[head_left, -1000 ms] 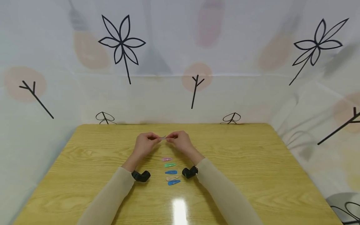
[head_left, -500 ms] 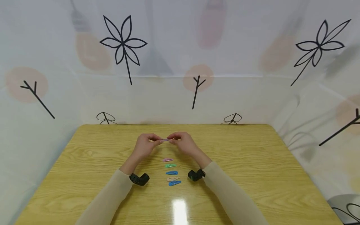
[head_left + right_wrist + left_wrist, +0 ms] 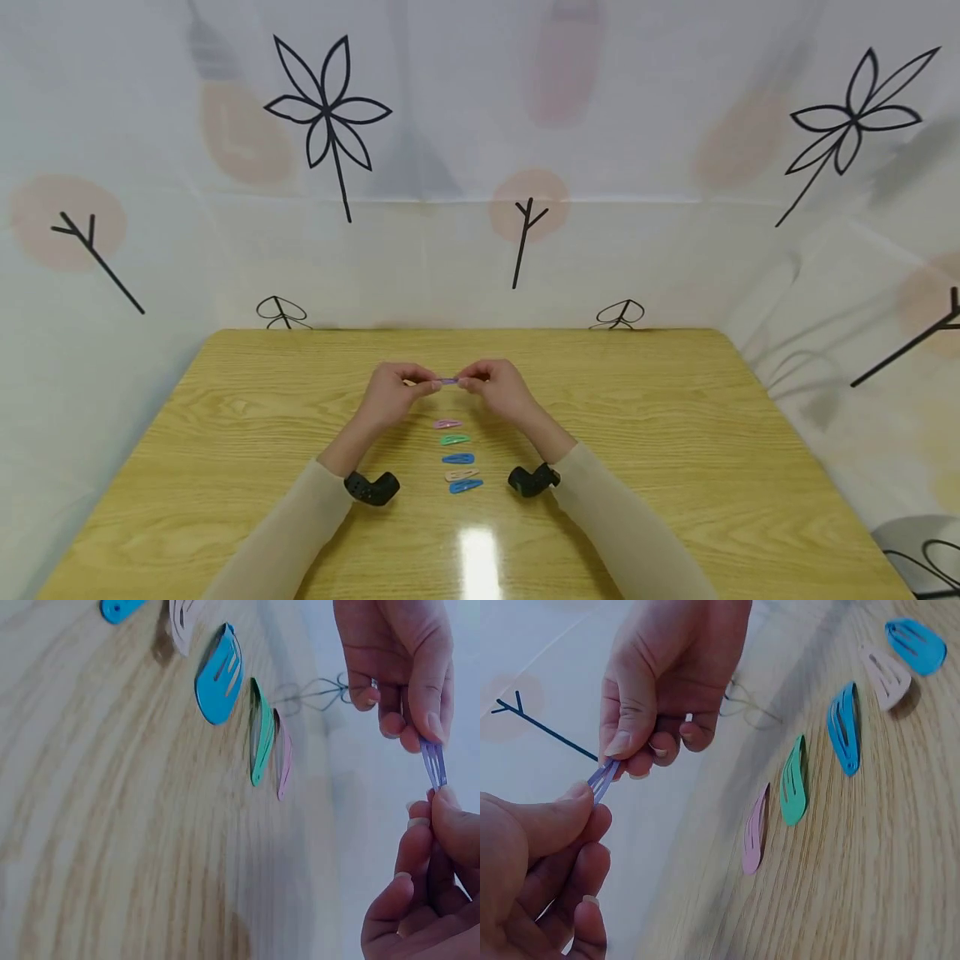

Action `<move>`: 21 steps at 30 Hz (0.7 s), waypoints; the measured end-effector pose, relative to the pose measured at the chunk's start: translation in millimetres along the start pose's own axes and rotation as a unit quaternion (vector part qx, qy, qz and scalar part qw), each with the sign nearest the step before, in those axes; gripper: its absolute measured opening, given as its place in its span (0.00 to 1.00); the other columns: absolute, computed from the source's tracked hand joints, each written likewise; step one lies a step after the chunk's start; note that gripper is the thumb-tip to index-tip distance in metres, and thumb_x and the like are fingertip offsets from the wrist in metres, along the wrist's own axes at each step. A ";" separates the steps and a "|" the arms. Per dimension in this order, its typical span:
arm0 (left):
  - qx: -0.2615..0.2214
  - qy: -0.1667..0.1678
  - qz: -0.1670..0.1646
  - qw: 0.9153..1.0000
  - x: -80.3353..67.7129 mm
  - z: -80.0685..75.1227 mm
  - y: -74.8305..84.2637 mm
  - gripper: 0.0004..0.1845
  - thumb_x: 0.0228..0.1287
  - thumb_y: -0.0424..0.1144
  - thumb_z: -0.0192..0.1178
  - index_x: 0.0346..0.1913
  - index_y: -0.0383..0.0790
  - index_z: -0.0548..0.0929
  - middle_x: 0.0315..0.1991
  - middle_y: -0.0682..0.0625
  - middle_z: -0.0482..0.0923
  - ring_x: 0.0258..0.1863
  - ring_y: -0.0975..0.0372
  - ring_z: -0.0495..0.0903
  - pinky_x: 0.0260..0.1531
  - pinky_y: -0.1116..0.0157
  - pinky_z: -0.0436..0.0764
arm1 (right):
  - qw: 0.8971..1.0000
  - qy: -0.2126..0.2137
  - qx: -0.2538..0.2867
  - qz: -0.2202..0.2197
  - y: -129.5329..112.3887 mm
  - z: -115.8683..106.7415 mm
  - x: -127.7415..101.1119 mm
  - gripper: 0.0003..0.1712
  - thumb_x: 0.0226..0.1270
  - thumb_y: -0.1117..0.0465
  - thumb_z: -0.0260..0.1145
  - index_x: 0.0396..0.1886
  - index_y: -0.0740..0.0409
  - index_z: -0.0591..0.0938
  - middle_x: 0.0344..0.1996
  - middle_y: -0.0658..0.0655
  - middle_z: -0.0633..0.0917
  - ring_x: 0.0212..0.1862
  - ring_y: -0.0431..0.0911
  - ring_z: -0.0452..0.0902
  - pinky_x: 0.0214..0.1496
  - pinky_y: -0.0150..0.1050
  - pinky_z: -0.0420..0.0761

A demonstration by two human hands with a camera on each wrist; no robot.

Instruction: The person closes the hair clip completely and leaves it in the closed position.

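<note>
From the head view I saw both hands raised just above the far middle of the surface point(image 3: 675, 467), with the purple clip point(image 3: 447, 381) as a tiny sliver between them; its shape was too small to read there. The left wrist view gave me what the head view could not: the purple clip point(image 3: 602, 781) was a slim, double-pronged strip, pinched at one end between thumb and forefinger of the left hand point(image 3: 536, 862) and at the other end by the thumb and fingertips of the right hand point(image 3: 667, 682). The right wrist view showed the same grip from the other side, with the right hand point(image 3: 424, 885) below and the left hand point(image 3: 397, 660) above, the purple clip point(image 3: 433, 761) held clear of the surface.

So the left hand point(image 3: 390, 393) was closed on one end of the purple clip, and the right hand point(image 3: 498, 390) was closed on the other, the remaining fingers of both curled in.

Below the hands, five clips lay in a row towards me: pink clip point(image 3: 446, 423), green clip point(image 3: 453, 439), blue clip point(image 3: 457, 458), beige clip point(image 3: 461, 474) and a second blue one point(image 3: 466, 486). The wrist views showed them lying flat, side by side but apart
</note>
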State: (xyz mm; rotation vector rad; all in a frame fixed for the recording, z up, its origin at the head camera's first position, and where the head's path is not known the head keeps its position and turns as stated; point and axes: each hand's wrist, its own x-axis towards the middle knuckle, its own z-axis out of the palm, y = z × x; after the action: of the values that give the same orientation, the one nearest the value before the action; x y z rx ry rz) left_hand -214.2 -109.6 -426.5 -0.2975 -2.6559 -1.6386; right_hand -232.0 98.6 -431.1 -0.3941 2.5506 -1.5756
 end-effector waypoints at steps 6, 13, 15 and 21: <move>0.006 -0.018 0.006 1.000 -2.2 2.7 3.1 0.04 0.65 0.37 0.68 0.34 0.42 0.90 0.32 0.54 0.85 0.25 0.58 0.72 0.24 0.64 0.71 | 1.000 -0.016 0.018 0.006 0.4 -3.3 -6.8 0.06 0.71 0.63 0.66 0.38 0.61 0.88 0.33 0.56 0.86 0.35 0.52 0.75 0.34 0.38 0.73; 0.020 -0.025 0.006 0.999 -3.6 2.6 -1.1 0.03 0.65 0.37 0.68 0.35 0.43 0.90 0.32 0.55 0.85 0.32 0.59 0.76 0.28 0.62 0.73 | 0.999 -0.017 0.025 0.025 3.9 -1.2 -7.8 0.07 0.71 0.62 0.67 0.39 0.59 0.88 0.35 0.51 0.86 0.36 0.52 0.75 0.34 0.38 0.73; 0.023 -0.028 0.001 0.999 -3.6 2.4 -3.0 0.03 0.65 0.38 0.69 0.35 0.43 0.90 0.32 0.55 0.85 0.34 0.59 0.77 0.29 0.62 0.74 | 0.999 -0.019 0.027 0.031 4.7 -0.6 -7.9 0.07 0.70 0.61 0.67 0.39 0.58 0.89 0.36 0.51 0.86 0.35 0.49 0.74 0.35 0.38 0.73; 0.019 -0.033 -0.009 0.999 -3.6 2.3 -6.8 0.04 0.65 0.37 0.68 0.37 0.42 0.91 0.34 0.54 0.85 0.34 0.58 0.79 0.31 0.63 0.75 | 0.999 -0.027 0.027 0.036 4.9 -0.1 -8.9 0.08 0.69 0.60 0.68 0.40 0.58 0.89 0.38 0.52 0.87 0.33 0.47 0.72 0.34 0.38 0.71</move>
State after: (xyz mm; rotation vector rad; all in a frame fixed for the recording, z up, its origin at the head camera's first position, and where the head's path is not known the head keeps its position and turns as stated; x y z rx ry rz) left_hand -211.6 -111.1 -433.9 -0.3333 -2.7428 -1.6080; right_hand -224.3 103.3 -435.8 -0.3300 2.4480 -1.5810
